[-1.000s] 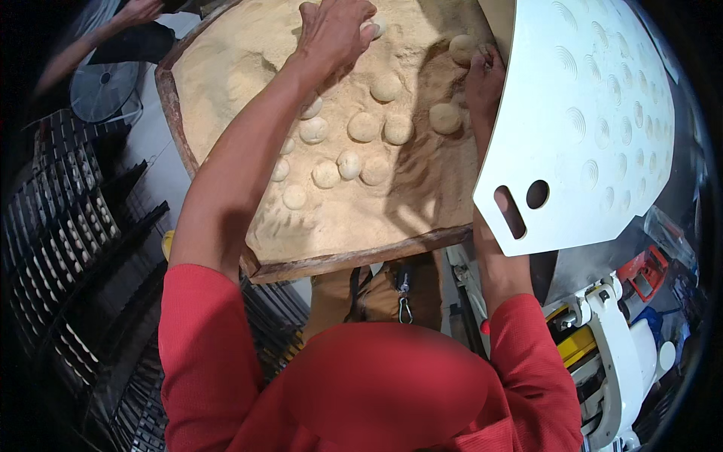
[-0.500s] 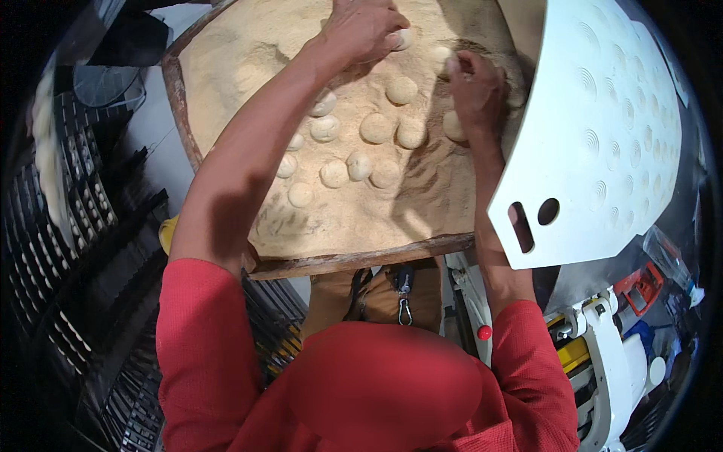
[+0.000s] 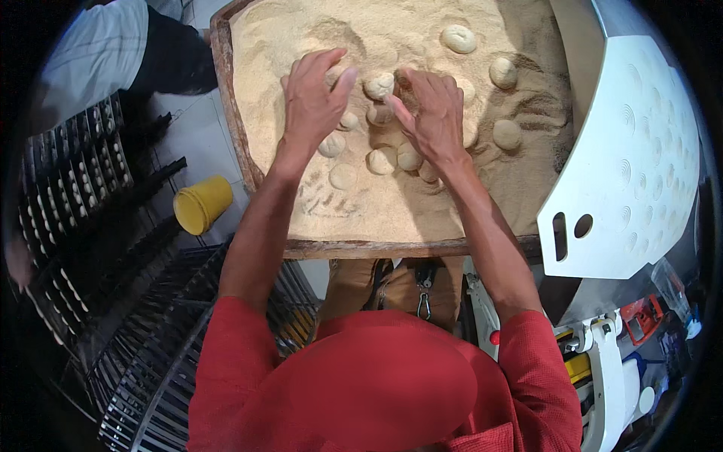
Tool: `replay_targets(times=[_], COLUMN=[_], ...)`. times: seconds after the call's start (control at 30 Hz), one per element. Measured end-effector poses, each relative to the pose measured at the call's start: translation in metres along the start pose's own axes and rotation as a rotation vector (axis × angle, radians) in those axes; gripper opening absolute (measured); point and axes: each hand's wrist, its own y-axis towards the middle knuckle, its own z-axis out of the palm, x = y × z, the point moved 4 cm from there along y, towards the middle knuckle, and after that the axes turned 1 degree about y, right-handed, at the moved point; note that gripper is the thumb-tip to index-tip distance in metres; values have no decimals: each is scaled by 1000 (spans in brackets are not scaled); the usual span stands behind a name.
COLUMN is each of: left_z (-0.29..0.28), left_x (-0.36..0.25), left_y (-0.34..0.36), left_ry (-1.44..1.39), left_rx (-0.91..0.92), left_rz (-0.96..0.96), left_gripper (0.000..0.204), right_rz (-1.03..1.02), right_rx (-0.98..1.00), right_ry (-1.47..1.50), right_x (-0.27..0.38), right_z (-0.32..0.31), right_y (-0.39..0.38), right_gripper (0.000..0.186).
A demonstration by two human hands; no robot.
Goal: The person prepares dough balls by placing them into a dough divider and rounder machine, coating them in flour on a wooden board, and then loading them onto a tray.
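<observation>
A wooden-rimmed tray (image 3: 350,247) of pale flour-like powder holds several round dough balls (image 3: 379,85). My left hand (image 3: 316,102) is at the tray’s middle-left, thumb apart from its bent fingers, over a partly hidden dough ball. My right hand (image 3: 431,117) is just right of centre, fingers bent downward and thumb spread toward the central ball, near or touching it; what lies under its fingers is partly hidden. Other balls (image 3: 507,134) lie around both hands, some with creased tops.
A white perforated-handled panel (image 3: 617,166) stands along the right, above white machinery (image 3: 602,384). On the left are dark racks (image 3: 75,181) holding small pale pieces, a yellow bucket (image 3: 202,203) on the floor, and another person (image 3: 105,53) in white top and dark bottoms.
My left hand has come down from the tray’s top, and my right hand inward from the right, so both are near the middle. The view has shifted; the other person shows more at upper left.
</observation>
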Motion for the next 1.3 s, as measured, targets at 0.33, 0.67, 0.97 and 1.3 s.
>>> replay_targets(times=[0.33, 0.67, 0.97, 1.3], left_z=[16, -17, -35, -26], left_x=[-20, 30, 16, 54], left_y=[19, 32, -61, 13], left_ry=[123, 203, 76, 118], left_rx=[299, -100, 112, -90], left_rz=[-21, 235, 162, -72], left_gripper=[43, 33, 34, 42], right_rz=[198, -8, 112, 678], right_rx=[250, -237, -20, 446], right_ry=[112, -225, -305, 91], right_x=[20, -47, -7, -4], right_z=[27, 18, 16, 31], right_y=[-21, 107, 56, 63], right_gripper=[38, 30, 34, 39])
